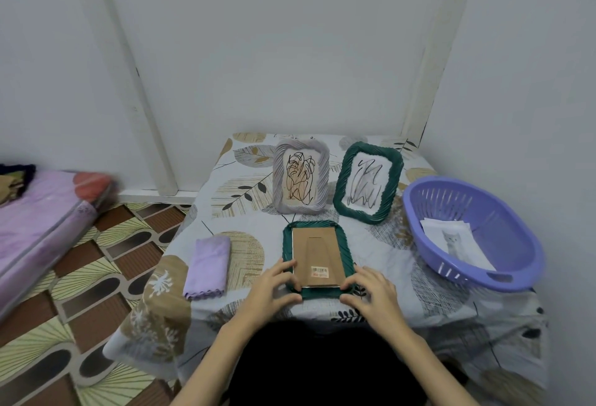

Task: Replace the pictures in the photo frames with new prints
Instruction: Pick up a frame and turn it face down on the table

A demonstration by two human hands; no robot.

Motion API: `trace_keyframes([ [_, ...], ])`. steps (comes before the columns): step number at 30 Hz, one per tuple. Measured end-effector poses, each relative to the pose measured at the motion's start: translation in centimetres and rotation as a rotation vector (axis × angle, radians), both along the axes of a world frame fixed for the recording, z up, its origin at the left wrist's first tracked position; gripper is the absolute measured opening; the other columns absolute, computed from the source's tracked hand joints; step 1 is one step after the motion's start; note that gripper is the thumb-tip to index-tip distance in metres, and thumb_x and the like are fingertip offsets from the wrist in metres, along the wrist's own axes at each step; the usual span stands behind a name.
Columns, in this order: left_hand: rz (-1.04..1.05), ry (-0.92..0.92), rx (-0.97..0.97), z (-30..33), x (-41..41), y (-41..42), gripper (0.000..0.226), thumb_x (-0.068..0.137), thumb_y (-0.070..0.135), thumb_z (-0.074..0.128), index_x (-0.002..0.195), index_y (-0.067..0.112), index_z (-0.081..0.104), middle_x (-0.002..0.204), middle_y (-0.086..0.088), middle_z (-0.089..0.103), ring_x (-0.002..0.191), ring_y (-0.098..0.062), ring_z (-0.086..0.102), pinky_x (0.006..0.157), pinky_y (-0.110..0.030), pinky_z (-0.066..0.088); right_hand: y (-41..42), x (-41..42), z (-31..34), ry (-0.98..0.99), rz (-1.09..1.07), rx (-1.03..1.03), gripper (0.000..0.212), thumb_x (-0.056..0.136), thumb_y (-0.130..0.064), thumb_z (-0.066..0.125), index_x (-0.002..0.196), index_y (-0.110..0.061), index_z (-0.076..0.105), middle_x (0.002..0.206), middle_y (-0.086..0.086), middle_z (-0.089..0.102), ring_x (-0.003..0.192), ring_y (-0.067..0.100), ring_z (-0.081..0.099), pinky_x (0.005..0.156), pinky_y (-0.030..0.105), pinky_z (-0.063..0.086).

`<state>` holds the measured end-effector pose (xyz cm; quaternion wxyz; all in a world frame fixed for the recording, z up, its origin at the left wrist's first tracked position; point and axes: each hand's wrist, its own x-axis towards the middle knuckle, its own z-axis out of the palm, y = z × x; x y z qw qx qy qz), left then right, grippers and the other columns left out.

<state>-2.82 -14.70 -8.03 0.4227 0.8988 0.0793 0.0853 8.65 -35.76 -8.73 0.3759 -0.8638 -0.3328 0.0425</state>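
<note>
Head view showed a table covered with a leaf-patterned cloth point(245, 212). A dark green frame point(317, 257) lay face down near the front edge, its brown cardboard backing point(317, 252) facing up, with a barcode sticker point(319, 271) at the near end.

Left hand point(274, 292): fingers bent, tips resting on the frame's near-left rim and the backing edge. Right hand point(371, 292): fingers bent, tips on the near-right corner of the frame. Whether either hand gripped the frame or merely pressed on it could not be determined.

Behind the face-down frame, two frames stood upright side by side, apart from each other: a grey-lilac frame point(301, 176) to the left and a second green frame point(369, 183) to the right. Each held a scribbled drawing.

A purple slotted basket point(516, 263) sat at the right of the table and contained loose prints point(454, 241); the top one showed a grey cat. A folded lilac cloth point(208, 265) lay to the left of the face-down frame, not touching it.
</note>
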Motion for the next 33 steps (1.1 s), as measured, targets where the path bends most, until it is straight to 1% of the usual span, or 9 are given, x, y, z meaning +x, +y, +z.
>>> trace_keyframes([
  [3, -0.008, -0.007, 0.017, 0.0, -0.1, -0.1, 0.022, 0.072, 0.040, 0.071, 0.072, 0.055, 0.054, 0.135, 0.018, 0.038, 0.134, -0.007, 0.031, 0.104, -0.020, 0.023, -0.1, 0.0, 0.1, 0.001, 0.015, 0.002, 0.039, 0.056, -0.068, 0.046, 0.093, -0.057, 0.043, 0.109, -0.023, 0.050, 0.127, 0.011, 0.041, 0.099, 0.028, 0.024],
  [5, 0.003, -0.011, -0.001, 0.0, -0.3, 0.0, 0.018, 0.065, 0.055, 0.068, 0.077, 0.055, 0.054, 0.135, 0.018, 0.037, 0.133, -0.005, 0.033, 0.103, -0.016, 0.023, -0.2, 0.1, 0.4, 0.036, 0.015, 0.010, 0.030, 0.054, -0.069, 0.047, 0.084, -0.064, 0.049, 0.115, -0.016, 0.054, 0.128, 0.013, 0.040, 0.103, 0.031, 0.025],
  [11, 0.128, 0.004, 0.016, 0.9, 1.0, -0.9, 0.096, 0.057, 0.091, 0.033, 0.124, 0.025, 0.053, 0.146, 0.012, 0.025, 0.140, -0.006, 0.009, 0.115, -0.028, 0.010, 1.8, 0.5, 2.8, 0.086, -0.124, -0.026, 0.041, 0.077, -0.065, 0.048, 0.100, -0.036, 0.066, 0.148, 0.002, 0.035, 0.140, 0.018, 0.020, 0.111, 0.038, 0.018],
  [13, 0.158, 0.045, 0.064, 1.3, 1.8, -1.4, 0.066, 0.078, 0.068, 0.046, 0.124, 0.021, 0.055, 0.153, 0.002, 0.020, 0.145, -0.015, 0.002, 0.116, -0.033, 0.006, 2.7, 0.4, 2.9, 0.094, -0.118, -0.090, 0.060, 0.066, -0.076, 0.036, 0.101, -0.037, 0.066, 0.152, 0.001, 0.026, 0.143, 0.018, 0.010, 0.114, 0.041, 0.010],
  [17, 0.176, 0.066, -0.049, 1.4, 2.4, -1.7, 0.028, 0.077, 0.049, 0.066, 0.100, 0.036, 0.060, 0.155, -0.004, 0.018, 0.145, -0.020, -0.005, 0.117, -0.037, 0.005, 3.6, -0.1, 2.6, 0.159, -0.099, -0.038, 0.018, 0.079, -0.049, 0.063, 0.093, -0.038, 0.064, 0.152, 0.003, 0.025, 0.144, 0.019, 0.006, 0.115, 0.044, 0.001],
  [21, 0.189, 0.021, -0.173, 1.9, 2.0, -2.1, 0.043, 0.051, 0.069, 0.057, 0.088, 0.048, 0.051, 0.154, -0.004, 0.017, 0.145, -0.019, -0.005, 0.115, -0.034, 0.006, 3.4, -0.5, 3.2, 0.240, -0.102, 0.100, 0.019, 0.075, -0.038, 0.072, 0.075, -0.046, 0.055, 0.145, 0.010, 0.038, 0.142, 0.019, 0.018, 0.116, 0.042, 0.002],
  [26, 0.188, -0.014, -0.211, 2.6, 2.3, -2.2, 0.030, 0.074, 0.036, 0.074, 0.092, 0.044, 0.052, 0.142, 0.001, 0.037, 0.143, -0.016, 0.008, 0.111, -0.027, 0.010, 3.0, -0.4, 3.8, 0.269, -0.111, 0.140, 0.017, 0.074, -0.034, 0.074, 0.073, -0.040, 0.058, 0.128, 0.005, 0.056, 0.133, 0.016, 0.038, 0.115, 0.039, -0.002],
  [29, 0.172, -0.034, -0.227, 2.5, 2.5, -2.1, 0.032, 0.065, 0.052, 0.073, 0.090, 0.043, 0.055, 0.123, 0.007, 0.051, 0.135, -0.015, 0.031, 0.113, -0.031, 0.024, 3.0, -0.6, 4.2, 0.259, -0.128, 0.161, 0.016, 0.075, -0.029, 0.074, 0.074, -0.035, 0.059, 0.109, -0.006, 0.059, 0.124, 0.010, 0.047, 0.114, 0.037, -0.004],
  [33, 0.192, -0.038, -0.286, 3.2, 2.4, -2.3, 0.031, 0.069, 0.035, 0.078, 0.093, 0.037, 0.060, 0.124, 0.003, 0.051, 0.117, -0.011, 0.050, 0.097, -0.022, 0.039, 3.0, -0.7, 4.7, 0.247, -0.148, 0.172, 0.020, 0.073, -0.032, 0.076, 0.072, -0.042, 0.059, 0.124, -0.002, 0.057, 0.124, 0.008, 0.047, 0.117, 0.042, -0.003],
])
